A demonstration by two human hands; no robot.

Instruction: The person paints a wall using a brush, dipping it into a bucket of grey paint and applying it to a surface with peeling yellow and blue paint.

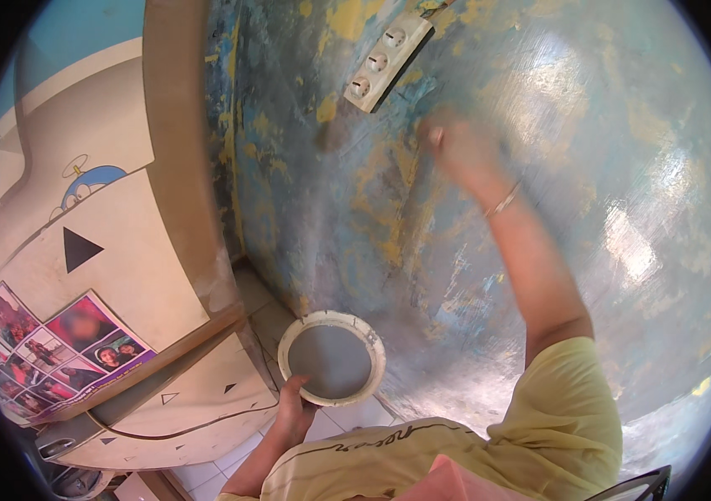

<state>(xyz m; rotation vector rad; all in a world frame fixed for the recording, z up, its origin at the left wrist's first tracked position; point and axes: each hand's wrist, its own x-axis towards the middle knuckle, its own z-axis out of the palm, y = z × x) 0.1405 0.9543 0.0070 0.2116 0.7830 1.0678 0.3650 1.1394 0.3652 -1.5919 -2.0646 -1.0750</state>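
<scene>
My left hand (291,409) grips the rim of a round white bucket (290,327), thumb over the edge, low in front of my body. Grey paint (332,363) fills much of the bucket. Raised to the wall (556,209), my right hand (466,152) is smeared by motion; its fingers look curled in, and what they hold is too blurred to make out. Patchy grey, blue and yellow colour covers that wall, with wet-looking shine on the right. Just above and left of the right hand is a white power strip (378,63) with three sockets.
Along the left stands a cream cabinet (134,250) with a brown edge, cartoon stickers and a photo poster (63,351). A dark cable (197,432) hangs across its lower part. White floor tiles (234,455) show below the bucket.
</scene>
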